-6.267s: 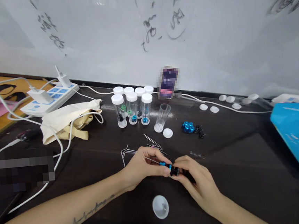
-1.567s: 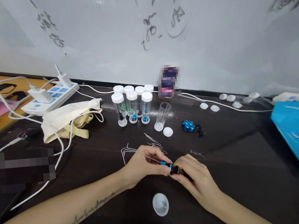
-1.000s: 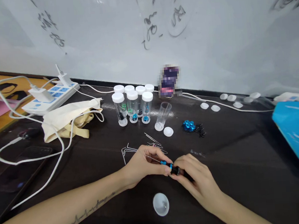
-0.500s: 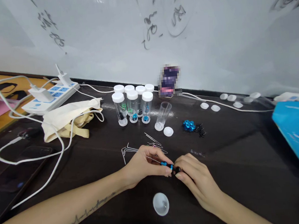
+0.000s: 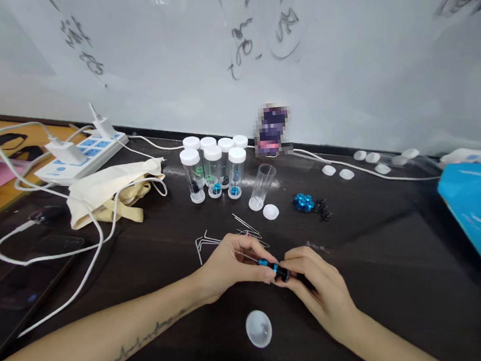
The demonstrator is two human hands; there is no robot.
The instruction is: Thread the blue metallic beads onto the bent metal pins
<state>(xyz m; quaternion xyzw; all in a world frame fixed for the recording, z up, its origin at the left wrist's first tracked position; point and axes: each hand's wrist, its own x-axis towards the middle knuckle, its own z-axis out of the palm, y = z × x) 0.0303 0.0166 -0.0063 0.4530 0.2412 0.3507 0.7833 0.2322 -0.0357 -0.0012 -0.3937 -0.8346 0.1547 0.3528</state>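
A small blue-and-black cylindrical piece (image 5: 282, 273) is pinched between the thumb and fingertips of my left hand (image 5: 221, 269). A thin metal rod (image 5: 247, 256) runs from its blue end back under the left fingers. My right hand (image 5: 323, 283) is closed at the black end, thumb and fingers gripping the same piece. Several bent thin metal rods (image 5: 207, 241) lie behind my left hand. Below the hands sits a small whitish translucent cup (image 5: 259, 329) with something tiny inside. Blue metallic parts (image 5: 304, 202) and black hook-like parts (image 5: 322, 209) are heaped to the right.
Several clear tubes with white caps (image 5: 214, 171) stand at the back, beside an uncapped tube (image 5: 262, 187) and a loose white cap (image 5: 271, 212). More caps (image 5: 346, 174) lie back right. Left are a power strip (image 5: 82, 155), cables and a cloth bag (image 5: 110, 192); a blue bag (image 5: 475, 216) is right.
My right fingers have shifted slightly on the black end, so more of it shows between the hands. My left hand has stayed almost still.
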